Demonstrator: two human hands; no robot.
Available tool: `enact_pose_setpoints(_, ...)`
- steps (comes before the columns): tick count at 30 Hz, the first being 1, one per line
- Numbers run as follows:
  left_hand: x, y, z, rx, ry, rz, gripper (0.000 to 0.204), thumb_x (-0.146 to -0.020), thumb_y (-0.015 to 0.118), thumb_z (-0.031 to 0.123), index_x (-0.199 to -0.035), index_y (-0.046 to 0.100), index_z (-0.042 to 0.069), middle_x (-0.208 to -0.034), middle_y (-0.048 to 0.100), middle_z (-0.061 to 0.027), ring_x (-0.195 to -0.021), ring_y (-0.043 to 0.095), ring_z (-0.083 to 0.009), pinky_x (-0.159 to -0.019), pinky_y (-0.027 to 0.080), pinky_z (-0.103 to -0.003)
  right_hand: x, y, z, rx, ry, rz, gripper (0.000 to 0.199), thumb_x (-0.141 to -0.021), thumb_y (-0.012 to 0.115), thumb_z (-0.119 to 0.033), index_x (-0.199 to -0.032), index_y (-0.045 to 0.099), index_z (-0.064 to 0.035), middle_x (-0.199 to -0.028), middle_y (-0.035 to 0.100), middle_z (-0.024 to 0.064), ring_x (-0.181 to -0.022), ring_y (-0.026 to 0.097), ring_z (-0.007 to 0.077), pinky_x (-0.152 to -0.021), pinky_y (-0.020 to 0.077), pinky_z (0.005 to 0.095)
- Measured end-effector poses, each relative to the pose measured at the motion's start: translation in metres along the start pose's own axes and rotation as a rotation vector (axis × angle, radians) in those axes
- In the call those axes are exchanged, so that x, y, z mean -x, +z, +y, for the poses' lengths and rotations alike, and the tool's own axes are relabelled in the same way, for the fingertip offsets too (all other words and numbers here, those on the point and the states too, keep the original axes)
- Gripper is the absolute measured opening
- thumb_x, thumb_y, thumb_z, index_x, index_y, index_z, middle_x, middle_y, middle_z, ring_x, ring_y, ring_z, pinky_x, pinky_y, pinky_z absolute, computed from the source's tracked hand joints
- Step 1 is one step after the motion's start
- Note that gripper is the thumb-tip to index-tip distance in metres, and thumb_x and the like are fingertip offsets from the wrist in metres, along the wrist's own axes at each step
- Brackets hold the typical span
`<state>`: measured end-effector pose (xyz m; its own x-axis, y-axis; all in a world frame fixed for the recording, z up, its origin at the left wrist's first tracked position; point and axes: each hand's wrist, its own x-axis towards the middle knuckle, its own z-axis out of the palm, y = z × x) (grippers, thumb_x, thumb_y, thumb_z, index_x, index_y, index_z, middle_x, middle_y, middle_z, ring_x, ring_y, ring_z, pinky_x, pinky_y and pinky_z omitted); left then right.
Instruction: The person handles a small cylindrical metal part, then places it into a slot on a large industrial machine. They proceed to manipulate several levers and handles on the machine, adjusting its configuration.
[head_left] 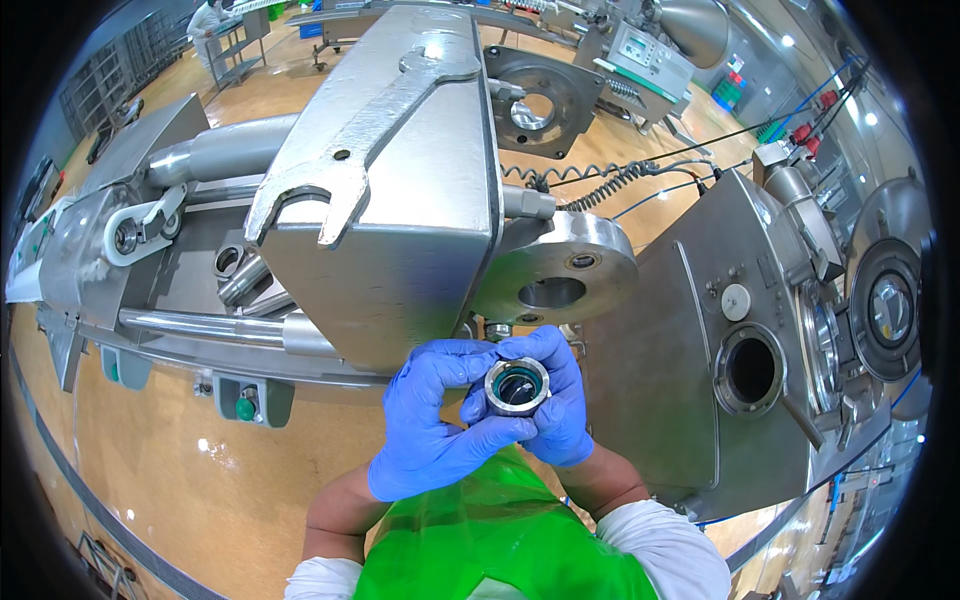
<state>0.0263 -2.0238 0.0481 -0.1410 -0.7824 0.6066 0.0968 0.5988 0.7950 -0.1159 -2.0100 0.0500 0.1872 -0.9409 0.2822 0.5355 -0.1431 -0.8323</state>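
We look down at two hands in blue gloves, raised in front of a green apron [490, 540]. Both grip a short round metal ring fitting [517, 386] with a dark hollow centre, held just below the edge of a large stainless steel machine housing [400, 250]. Our left hand [435, 425] curls under and around the fitting's left side, its fingers closed on it. Our right hand [560, 405] wraps the fitting's right side and top, also closed on it. A big open-ended spanner [360, 150] lies flat on top of the housing. To the right of the housing a round steel flange [560, 270] with a central hole juts out, and beyond it stands a steel cabinet [680, 380] with a circular port [750, 370]. The floor [180, 450] below is glossy tan.
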Motion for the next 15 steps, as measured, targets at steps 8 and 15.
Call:
enact_pose_setpoints(8, -0.0010, -0.0042, 0.0016, 0.000, 0.043, -0.015, 0.056, -0.068, 0.086, 0.026, -0.110, 0.056, 0.004, -0.107, 0.065, -0.0140, -0.097, 0.063, -0.0266, -0.084, 0.050, -0.037, -0.0002, -0.0039, 0.0018, -0.120, -0.012, -0.101, 0.062, -0.081, 0.075, -0.033, -0.127, 0.044, -0.0038, -0.111, 0.061, 0.0172, -0.096, 0.066, 0.0280, -0.080, 0.0566, 0.0375)
enact_pose_setpoints(15, 0.0001, -0.0036, 0.0005, -0.002, 0.033, 0.003, 0.056, -0.069, 0.085, 0.024, -0.112, 0.055, 0.002, -0.110, 0.064, -0.0168, -0.101, 0.062, -0.0289, -0.086, 0.050, -0.038, 0.0010, -0.0079, 0.0038, -0.081, -0.001, -0.091, 0.062, -0.083, 0.073, -0.031, -0.130, 0.043, -0.0032, -0.114, 0.059, 0.0174, -0.101, 0.065, 0.0283, -0.082, 0.0562, 0.0370)
